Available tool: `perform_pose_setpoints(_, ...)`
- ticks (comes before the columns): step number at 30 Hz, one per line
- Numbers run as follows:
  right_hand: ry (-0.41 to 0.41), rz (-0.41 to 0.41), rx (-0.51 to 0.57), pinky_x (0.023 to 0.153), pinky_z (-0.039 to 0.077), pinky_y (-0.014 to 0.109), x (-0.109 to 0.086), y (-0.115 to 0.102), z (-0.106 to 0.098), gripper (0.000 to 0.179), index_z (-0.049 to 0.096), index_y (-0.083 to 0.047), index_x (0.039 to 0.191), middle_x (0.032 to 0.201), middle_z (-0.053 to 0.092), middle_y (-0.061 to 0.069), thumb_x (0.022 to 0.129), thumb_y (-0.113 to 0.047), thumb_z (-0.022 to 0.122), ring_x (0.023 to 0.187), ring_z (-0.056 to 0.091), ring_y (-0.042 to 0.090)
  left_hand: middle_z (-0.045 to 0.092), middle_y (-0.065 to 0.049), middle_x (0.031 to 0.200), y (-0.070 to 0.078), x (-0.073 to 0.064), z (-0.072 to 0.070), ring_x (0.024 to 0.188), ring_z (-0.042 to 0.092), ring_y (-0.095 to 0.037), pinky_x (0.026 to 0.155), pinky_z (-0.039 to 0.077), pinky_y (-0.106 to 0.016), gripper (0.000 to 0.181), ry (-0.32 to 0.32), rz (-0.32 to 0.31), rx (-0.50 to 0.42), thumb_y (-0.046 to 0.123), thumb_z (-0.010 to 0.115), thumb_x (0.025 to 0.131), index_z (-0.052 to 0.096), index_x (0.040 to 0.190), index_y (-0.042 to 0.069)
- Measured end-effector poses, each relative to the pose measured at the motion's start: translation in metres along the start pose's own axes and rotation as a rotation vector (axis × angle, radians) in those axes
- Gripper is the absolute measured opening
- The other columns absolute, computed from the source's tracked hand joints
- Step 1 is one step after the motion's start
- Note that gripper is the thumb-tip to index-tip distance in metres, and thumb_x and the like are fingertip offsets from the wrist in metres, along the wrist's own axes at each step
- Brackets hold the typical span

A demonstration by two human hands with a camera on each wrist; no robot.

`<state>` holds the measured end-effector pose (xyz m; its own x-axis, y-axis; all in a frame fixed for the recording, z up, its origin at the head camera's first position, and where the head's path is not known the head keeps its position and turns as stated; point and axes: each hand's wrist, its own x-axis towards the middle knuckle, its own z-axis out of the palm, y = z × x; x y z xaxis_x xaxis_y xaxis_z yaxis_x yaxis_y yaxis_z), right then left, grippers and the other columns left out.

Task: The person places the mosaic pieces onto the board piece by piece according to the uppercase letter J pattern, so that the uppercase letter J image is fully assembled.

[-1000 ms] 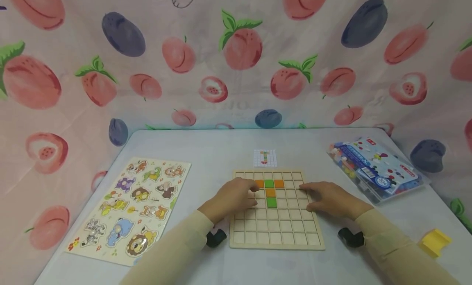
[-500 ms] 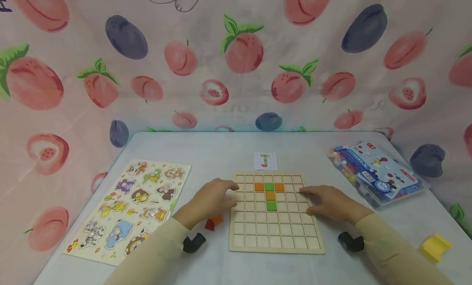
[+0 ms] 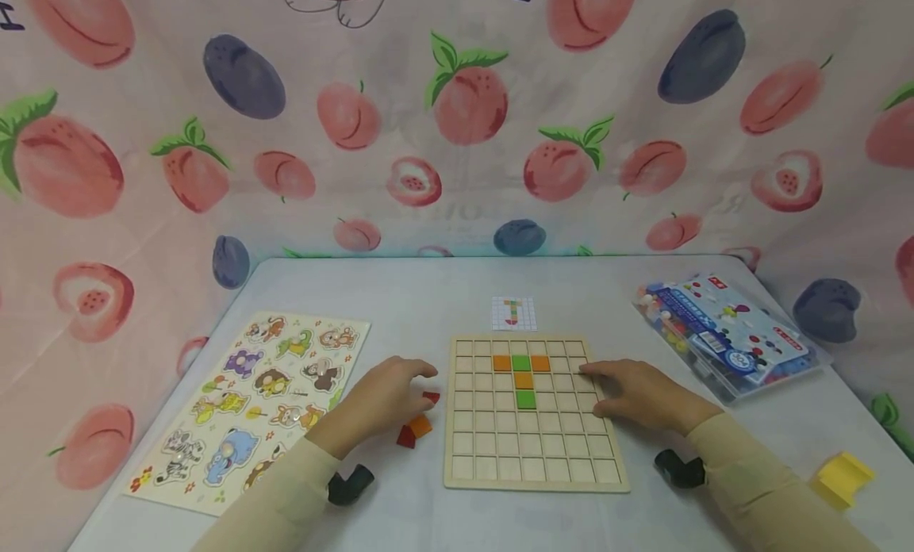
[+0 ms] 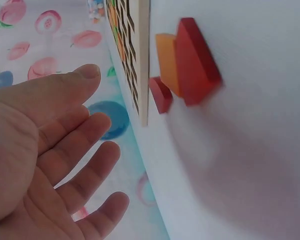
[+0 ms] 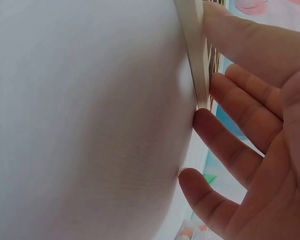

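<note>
My left hand [image 3: 382, 397] hovers left of the wooden grid board [image 3: 493, 443], its fingers relaxed and holding nothing. Close by it on the table lie an orange tile [image 3: 420, 425] and a red piece [image 3: 406, 436], with another red piece [image 3: 432, 396] partly hidden by the hand. The left wrist view shows the red piece [image 4: 195, 65] nearest the camera, apart from the fingers. My right hand [image 3: 639, 392] rests with its fingertips at the board's right edge [image 5: 194, 50]. Orange and green tiles sit in the board's cells in a T shape, including a green tile [image 3: 525, 399].
Behind the board lies a small printed pattern card [image 3: 513, 313]. An animal puzzle board [image 3: 243, 409] is at the left. A clear plastic box of colourful pieces [image 3: 735, 338] stands at the back right, and a yellow plastic piece [image 3: 842, 481] lies at the front right.
My left hand has moved left, off the grid board, to beside the loose pieces, which have come into view. The right hand stays at the board's right edge.
</note>
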<state>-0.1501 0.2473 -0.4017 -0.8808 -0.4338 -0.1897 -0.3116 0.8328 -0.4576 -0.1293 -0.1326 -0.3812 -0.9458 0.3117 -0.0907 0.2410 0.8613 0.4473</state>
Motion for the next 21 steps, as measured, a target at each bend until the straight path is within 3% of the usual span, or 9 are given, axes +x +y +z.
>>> perform_pose_setpoints(11,0.005,-0.02,0.004,0.106,0.034,0.061,0.0,0.001,0.001,0.064,0.056,-0.004,0.14,0.14,0.053,0.026,0.086,-0.031,0.079,0.131,0.044,0.048,0.069,-0.002,0.113,-0.018,-0.012,0.0,0.109,0.06,-0.025,0.094,0.05,-0.042,0.035,0.0,-0.006,-0.033,0.014,0.079,0.083,0.073,0.117,0.011)
perform_pose_setpoints(21,0.003,-0.015,-0.005,0.106,0.035,0.061,0.0,0.002,0.0,0.064,0.056,-0.004,0.14,0.139,0.054,0.025,0.086,-0.03,0.079,0.131,0.045,0.047,0.068,0.001,0.112,-0.026,-0.013,0.0,0.107,0.058,-0.023,0.095,0.049,-0.043,0.033,-0.055,-0.012,-0.049,0.013,0.076,0.082,0.073,0.115,0.014)
